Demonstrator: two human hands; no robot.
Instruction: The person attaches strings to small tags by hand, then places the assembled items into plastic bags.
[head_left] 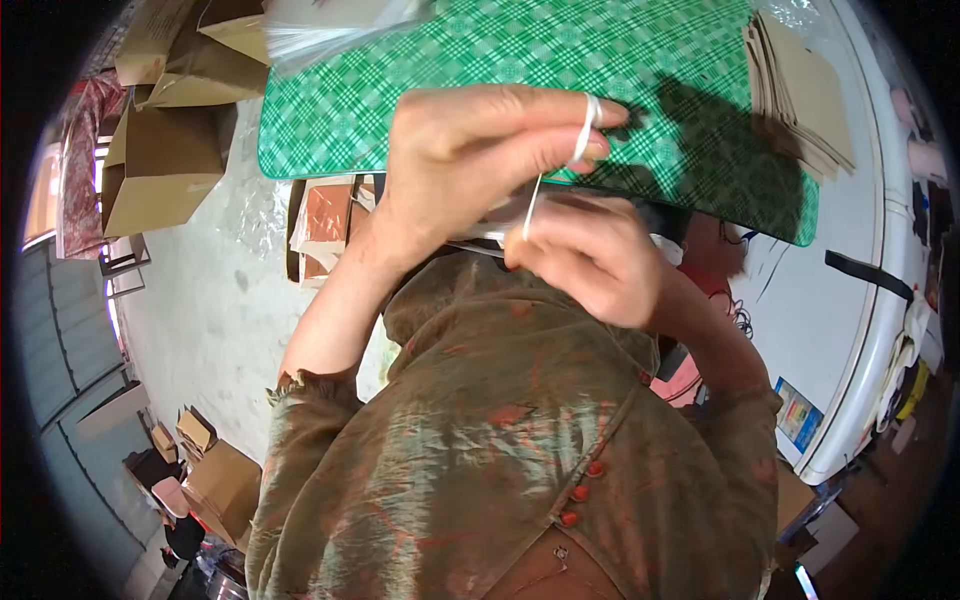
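A white string (585, 135) is looped around two fingertips of my left hand (470, 140), which are stretched out and held near each other above the green table. From that loop the strand runs taut, down to my right hand (590, 255). My right hand is slightly blurred and pinches the strand between thumb and fingers, just in front of my body. Both hands are close together, the left one higher and nearer the table.
A green checked tabletop (480, 60) lies ahead, with clear plastic bags (340, 30) at its far left and a stack of beige sheets (800, 90) at right. Open cardboard boxes (165, 170) stand on the left. A white appliance (815, 290) is at right.
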